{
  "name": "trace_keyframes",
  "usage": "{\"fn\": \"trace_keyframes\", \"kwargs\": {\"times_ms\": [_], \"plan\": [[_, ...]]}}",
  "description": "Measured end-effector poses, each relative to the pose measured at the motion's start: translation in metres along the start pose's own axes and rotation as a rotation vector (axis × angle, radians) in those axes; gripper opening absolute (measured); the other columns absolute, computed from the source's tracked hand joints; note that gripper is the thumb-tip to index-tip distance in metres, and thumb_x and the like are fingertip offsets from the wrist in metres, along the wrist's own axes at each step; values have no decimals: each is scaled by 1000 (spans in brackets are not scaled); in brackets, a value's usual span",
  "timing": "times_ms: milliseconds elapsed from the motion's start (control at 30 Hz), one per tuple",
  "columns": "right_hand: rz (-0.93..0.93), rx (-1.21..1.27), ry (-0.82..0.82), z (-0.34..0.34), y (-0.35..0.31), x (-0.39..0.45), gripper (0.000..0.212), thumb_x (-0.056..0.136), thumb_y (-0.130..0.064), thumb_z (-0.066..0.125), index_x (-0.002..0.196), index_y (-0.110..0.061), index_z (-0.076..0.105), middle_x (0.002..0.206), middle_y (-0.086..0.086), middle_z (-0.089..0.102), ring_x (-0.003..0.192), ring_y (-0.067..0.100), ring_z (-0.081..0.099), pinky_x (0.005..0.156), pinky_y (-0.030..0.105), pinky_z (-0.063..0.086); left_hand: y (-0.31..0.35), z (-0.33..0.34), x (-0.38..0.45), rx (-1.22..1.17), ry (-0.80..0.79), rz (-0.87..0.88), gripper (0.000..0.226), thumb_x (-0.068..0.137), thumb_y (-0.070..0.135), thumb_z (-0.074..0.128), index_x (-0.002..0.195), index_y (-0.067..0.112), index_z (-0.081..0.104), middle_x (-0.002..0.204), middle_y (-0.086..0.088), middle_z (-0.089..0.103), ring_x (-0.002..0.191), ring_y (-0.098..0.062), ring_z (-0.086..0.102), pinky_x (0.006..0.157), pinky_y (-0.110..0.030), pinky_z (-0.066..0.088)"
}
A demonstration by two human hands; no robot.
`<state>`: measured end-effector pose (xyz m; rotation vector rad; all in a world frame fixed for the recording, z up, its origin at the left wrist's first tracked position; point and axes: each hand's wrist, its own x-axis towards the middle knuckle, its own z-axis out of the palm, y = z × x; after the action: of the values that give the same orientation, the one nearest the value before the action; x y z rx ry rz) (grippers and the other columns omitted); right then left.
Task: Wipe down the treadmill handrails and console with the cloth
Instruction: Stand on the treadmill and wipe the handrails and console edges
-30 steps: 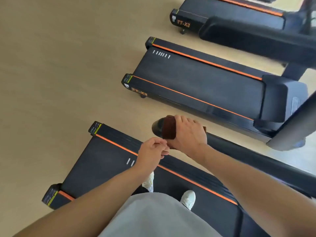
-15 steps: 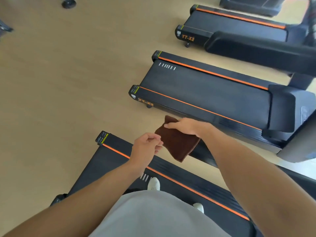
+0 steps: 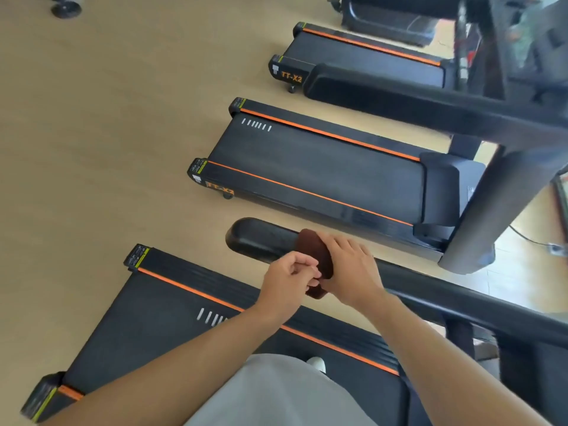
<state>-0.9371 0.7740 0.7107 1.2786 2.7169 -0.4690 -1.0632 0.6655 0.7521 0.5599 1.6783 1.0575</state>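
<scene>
A brown cloth (image 3: pixel 312 245) is draped over the black padded handrail (image 3: pixel 259 239) of the treadmill I stand on, a short way back from the rail's rounded end. My right hand (image 3: pixel 349 265) lies over the cloth and rail with its fingers wrapped down around them. My left hand (image 3: pixel 287 279) sits just beside it, fingers curled, pinching the cloth's lower edge below the rail. The handrail runs on to the lower right (image 3: pixel 461 302). The console is out of view.
My treadmill's belt (image 3: pixel 147 327) with its orange stripe lies below the hands. Two more treadmills (image 3: pixel 322 173) (image 3: pixel 362 56) stand side by side beyond on the light wooden floor (image 3: pixel 107 133). A grey upright post (image 3: pixel 498 207) and another handrail (image 3: pixel 399 96) rise at right.
Half a second ago my right hand held the cloth loose in the air beyond the rail's end. Now the cloth is wrapped over the handrail again, with my left hand at its lower edge.
</scene>
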Motion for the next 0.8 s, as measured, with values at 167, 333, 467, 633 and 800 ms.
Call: {"fn": "trace_keyframes", "kwargs": {"times_ms": [167,333,467,633,800], "plan": [[-27,-147,206,15,34,-37,96,74,-36,87,155,-26,36,149,-1,50,133,26,50,115,45,39,-16,20,-10,-46,24,-47,11,98,13,62,102,19,70,93,0,78,86,-10,75,84,-24,60],[-20,-185,135,7,29,-14,97,74,-74,72,152,-28,38,141,-4,59,124,26,58,106,45,44,-30,-3,-14,-115,138,-95,9,98,15,63,98,18,71,96,-3,76,88,-14,74,83,-22,60],[-168,-103,25,-4,18,7,85,87,-81,51,155,-35,31,148,-11,55,125,19,59,105,41,47,-39,-38,-9,-184,264,-118,10,97,13,61,98,16,71,96,-5,76,90,-16,74,87,-28,60],[-37,274,-85,-19,-14,38,47,97,-69,42,141,-52,47,127,-23,64,113,14,64,94,35,50,-36,-59,6,-181,299,-74,12,94,18,68,105,23,69,104,2,73,97,-13,70,92,-32,57],[-105,389,-18,-5,-65,47,40,100,-51,56,140,-46,53,139,-22,59,128,7,52,112,48,42,-22,-75,28,-157,336,-20,25,97,3,60,116,17,67,110,5,71,105,-8,65,75,-7,49]]}}
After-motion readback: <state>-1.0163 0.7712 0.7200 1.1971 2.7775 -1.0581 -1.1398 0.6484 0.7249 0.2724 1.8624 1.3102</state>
